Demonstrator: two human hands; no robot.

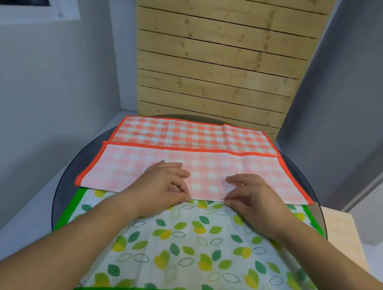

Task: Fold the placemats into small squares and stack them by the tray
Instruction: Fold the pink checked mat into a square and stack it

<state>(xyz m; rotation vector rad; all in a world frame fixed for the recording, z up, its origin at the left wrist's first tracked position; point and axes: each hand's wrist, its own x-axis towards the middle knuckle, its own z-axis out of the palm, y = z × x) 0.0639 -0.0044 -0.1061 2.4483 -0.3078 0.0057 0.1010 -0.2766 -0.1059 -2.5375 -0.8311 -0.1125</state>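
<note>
Head view shows your left hand [169, 183] and right hand [251, 195] close together at the near fold of the orange checked placemat [134, 169]. Each pinches that edge with curled fingers. The mat lies half-folded toward the round glass table's [64, 189] far edge, overlapping the green leaf placemat [197, 246], which is spread flat at the near edge. A pale wooden board [339, 228] sits off the right edge, and a slatted wood panel [221, 52] stands behind.

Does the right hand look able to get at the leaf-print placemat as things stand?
Probably yes: the right hand pinches the checked placemat right beside the leaf-print placemat, with nothing lying between.
</note>
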